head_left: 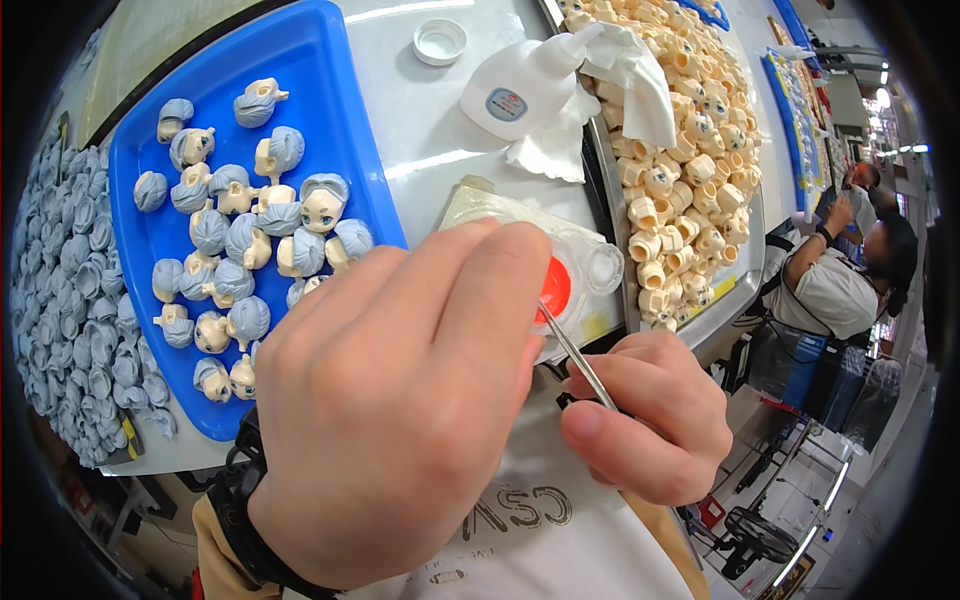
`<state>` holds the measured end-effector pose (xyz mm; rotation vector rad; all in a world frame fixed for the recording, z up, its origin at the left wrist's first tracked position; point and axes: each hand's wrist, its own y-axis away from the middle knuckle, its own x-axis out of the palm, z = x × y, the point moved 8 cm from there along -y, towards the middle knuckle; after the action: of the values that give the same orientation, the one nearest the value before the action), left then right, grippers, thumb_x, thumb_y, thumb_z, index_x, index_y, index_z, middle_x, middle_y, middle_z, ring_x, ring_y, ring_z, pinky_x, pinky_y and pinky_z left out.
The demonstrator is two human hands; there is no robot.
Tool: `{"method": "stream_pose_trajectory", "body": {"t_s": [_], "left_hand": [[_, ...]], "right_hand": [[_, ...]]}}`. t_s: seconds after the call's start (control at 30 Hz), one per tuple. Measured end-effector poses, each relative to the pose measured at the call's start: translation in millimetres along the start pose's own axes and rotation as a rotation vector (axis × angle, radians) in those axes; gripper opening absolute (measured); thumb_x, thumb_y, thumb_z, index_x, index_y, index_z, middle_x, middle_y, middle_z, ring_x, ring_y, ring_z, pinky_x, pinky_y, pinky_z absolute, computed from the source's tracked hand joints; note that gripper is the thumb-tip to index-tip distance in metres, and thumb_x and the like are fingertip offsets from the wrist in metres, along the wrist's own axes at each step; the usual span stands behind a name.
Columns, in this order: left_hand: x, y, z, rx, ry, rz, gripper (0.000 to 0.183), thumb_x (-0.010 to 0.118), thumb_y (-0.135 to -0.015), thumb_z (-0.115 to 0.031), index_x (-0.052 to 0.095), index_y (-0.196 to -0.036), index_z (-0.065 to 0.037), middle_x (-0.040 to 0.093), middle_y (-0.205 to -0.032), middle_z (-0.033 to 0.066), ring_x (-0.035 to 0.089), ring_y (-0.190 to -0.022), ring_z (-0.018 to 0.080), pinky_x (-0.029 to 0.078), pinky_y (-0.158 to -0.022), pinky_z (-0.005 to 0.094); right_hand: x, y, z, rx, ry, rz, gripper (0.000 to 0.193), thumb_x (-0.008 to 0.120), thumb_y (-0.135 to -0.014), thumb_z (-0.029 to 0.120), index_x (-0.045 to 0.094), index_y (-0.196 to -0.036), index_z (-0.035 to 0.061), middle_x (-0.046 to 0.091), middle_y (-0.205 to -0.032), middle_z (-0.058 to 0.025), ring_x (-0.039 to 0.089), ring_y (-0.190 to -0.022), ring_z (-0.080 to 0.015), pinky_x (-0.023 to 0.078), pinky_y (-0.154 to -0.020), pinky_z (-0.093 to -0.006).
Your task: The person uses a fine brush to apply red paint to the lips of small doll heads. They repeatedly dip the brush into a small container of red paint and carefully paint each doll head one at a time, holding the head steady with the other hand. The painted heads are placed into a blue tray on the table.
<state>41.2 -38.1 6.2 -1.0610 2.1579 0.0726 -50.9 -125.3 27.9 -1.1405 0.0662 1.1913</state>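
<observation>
The right grip is pinching a thin metal tool between the thumb and the curled fingers. The tool is slanting up and to the left, and its far end is reaching a round red patch just beside the left grip; whether the two are touching is hard to tell. The left grip is showing its back, with the fingers bending forward and the fingertips hiding, so I cannot tell whether it is pinching anything. A black wristband is circling the left wrist.

The red patch is lying near a small clear cup, which is sitting to its right. Behind them, a pale greenish pad is lying on the white table, partly hiding behind the left grip.

Farther back, a white bottle with a tapering nozzle is resting near a crumpled white tissue, while a white cloth is draping over the edge of the metal tray. A round white cap is lying to the bottle's left.

On the left, a blue tray is holding scattered doll heads with grey-blue hair, and beyond it a heap of grey-blue hair pieces is spreading. On the right, the metal tray is holding many cream-coloured head pieces. Farther right, another person is sitting in the background.
</observation>
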Motion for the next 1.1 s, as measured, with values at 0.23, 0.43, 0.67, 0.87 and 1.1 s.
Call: {"method": "stream_pose_trajectory", "body": {"t_s": [0.23,0.43,0.67,0.87,1.1], "left_hand": [[-3,-4,-4,-0.043,-0.06,0.091,0.04,0.071,-0.065,0.003,0.059,-0.103,0.0,0.065,-0.094,0.0134,0.063,-0.079,0.0307,0.049,-0.069,0.0344],[-2,-4,-3,-0.084,-0.046,0.084,0.036,0.068,-0.067,0.003,0.059,-0.102,0.0,0.064,-0.091,0.0138,0.062,-0.076,0.0299,0.049,-0.068,0.0337],[-2,-6,-1,-0.105,0.002,0.051,0.033,0.066,-0.067,0.005,0.06,-0.1,0.0,0.063,-0.089,0.0137,0.06,-0.074,0.0289,0.048,-0.067,0.0327],[-3,-6,-5,-0.059,0.011,0.021,0.035,0.066,-0.067,0.005,0.059,-0.101,0.0,0.064,-0.094,0.0152,0.062,-0.08,0.0305,0.048,-0.071,0.0332],[-6,-4,-16,-0.023,0.118,-0.095,0.038,0.067,-0.066,0.006,0.059,-0.102,0.001,0.063,-0.101,0.0179,0.063,-0.088,0.033,0.049,-0.076,0.0337]], "right_hand": [[0,1,-1,-0.009,-0.001,-0.02,0.03,0.068,-0.059,0.003,0.067,-0.088,0.0022,0.059,-0.076,-0.015,0.049,-0.048,-0.015,0.034,-0.041,-0.0243],[-2,0,-5,-0.005,-0.047,-0.067,0.027,0.068,-0.058,0.002,0.067,-0.085,0.0011,0.059,-0.075,-0.0155,0.049,-0.047,-0.0148,0.033,-0.039,-0.0241],[-8,-7,-4,0.047,-0.011,-0.036,0.025,0.059,-0.072,0.002,0.058,-0.097,0.0014,0.061,-0.08,-0.0192,0.053,-0.049,-0.0194,0.039,-0.044,-0.0251],[-16,-15,3,0.147,-0.057,0.217,0.023,0.053,-0.088,0.01,0.05,-0.11,0.0048,0.062,-0.084,-0.0172,0.054,-0.057,-0.0187,0.044,-0.052,-0.0302],[-5,-11,-10,0.19,-0.051,-0.077,0.029,0.063,-0.058,0.001,0.064,-0.086,-0.0033,0.059,-0.063,-0.0097,0.046,-0.043,-0.0153,0.033,-0.04,-0.0254]]}}
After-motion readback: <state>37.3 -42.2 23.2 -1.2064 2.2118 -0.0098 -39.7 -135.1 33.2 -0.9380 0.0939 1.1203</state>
